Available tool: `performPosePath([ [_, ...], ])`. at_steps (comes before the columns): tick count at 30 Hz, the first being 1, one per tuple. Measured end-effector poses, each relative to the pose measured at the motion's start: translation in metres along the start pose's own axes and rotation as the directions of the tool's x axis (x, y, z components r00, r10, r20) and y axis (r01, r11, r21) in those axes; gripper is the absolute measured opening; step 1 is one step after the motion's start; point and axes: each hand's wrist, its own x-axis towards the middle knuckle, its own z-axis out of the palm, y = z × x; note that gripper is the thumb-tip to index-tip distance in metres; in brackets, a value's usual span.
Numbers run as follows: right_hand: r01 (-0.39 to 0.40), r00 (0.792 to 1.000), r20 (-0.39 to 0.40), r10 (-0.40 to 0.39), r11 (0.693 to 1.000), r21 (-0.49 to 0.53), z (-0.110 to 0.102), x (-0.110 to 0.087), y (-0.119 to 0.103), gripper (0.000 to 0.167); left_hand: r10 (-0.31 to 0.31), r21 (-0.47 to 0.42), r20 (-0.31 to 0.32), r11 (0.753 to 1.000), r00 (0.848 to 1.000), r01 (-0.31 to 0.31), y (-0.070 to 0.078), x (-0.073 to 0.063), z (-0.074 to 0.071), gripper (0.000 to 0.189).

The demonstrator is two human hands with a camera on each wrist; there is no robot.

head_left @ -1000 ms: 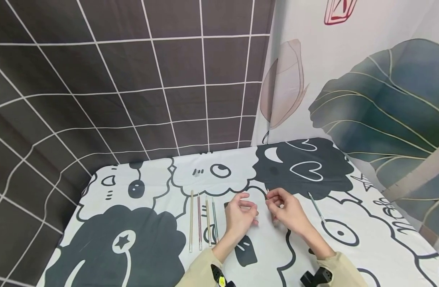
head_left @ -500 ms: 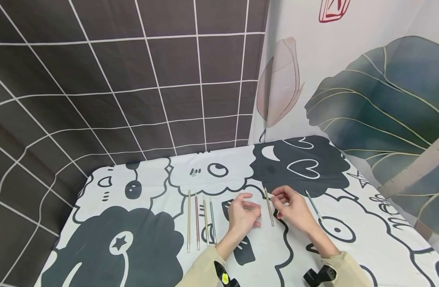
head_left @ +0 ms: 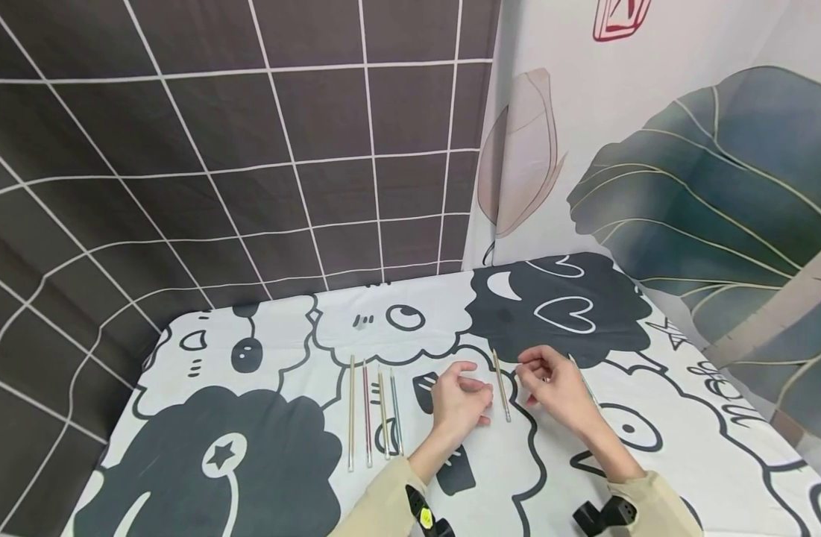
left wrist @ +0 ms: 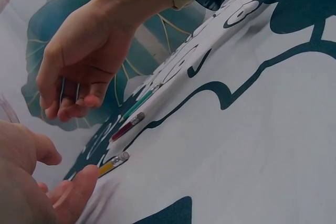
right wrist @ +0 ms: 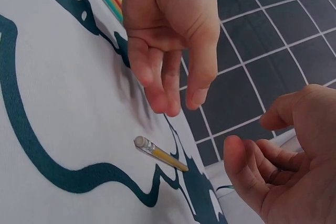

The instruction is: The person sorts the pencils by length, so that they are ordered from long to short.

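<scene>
My left hand (head_left: 459, 400) hovers with loosely bent fingers between a row of pencils and a lone yellow pencil (head_left: 501, 386). It holds nothing. To the right of that pencil, my right hand (head_left: 556, 388) hangs over the cloth, fingers relaxed and empty. In the left wrist view, a red pencil (left wrist: 126, 127) and a teal pencil (left wrist: 139, 102) lie beyond the yellow one, eraser ends showing. From the head, the right hand hides the red pencil and overlaps part of the teal one.
Left of the hands, several pencils lie side by side, including a red pencil (head_left: 367, 414) and a teal pencil (head_left: 396, 412). A cartoon-printed cloth (head_left: 410, 343) covers the table. A dark grid curtain (head_left: 249, 149) hangs behind, and a leaf-print curtain (head_left: 705, 186) on the right.
The right hand has left the yellow pencil's far end and moved right, so that pencil now shows whole. The left hand has hardly moved. The head view has shifted slightly.
</scene>
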Motion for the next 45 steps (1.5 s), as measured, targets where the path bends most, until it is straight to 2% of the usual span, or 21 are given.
performPosePath([
  [16,-0.03,0.996,-0.085,0.027,0.999,-0.025,-0.032,0.002,0.009,0.022,-0.061,0.013,-0.014,0.998,0.998,0.061,0.002,0.001,0.012,0.037],
  [29,-0.094,0.988,-0.131,0.081,0.991,-0.096,-0.053,0.002,0.023,0.025,-0.05,0.094,-0.042,0.994,0.998,0.054,0.002,0.002,0.019,0.036],
  [38,-0.119,0.984,-0.145,0.103,0.987,-0.108,-0.057,0.002,0.028,0.027,-0.022,0.138,-0.039,0.99,0.999,0.027,0.001,0.002,0.023,0.038],
  [45,-0.125,0.983,-0.151,0.108,0.986,-0.111,-0.058,0.0,0.031,0.027,-0.026,0.152,-0.038,0.988,0.999,0.032,0.002,0.003,0.025,0.04],
])
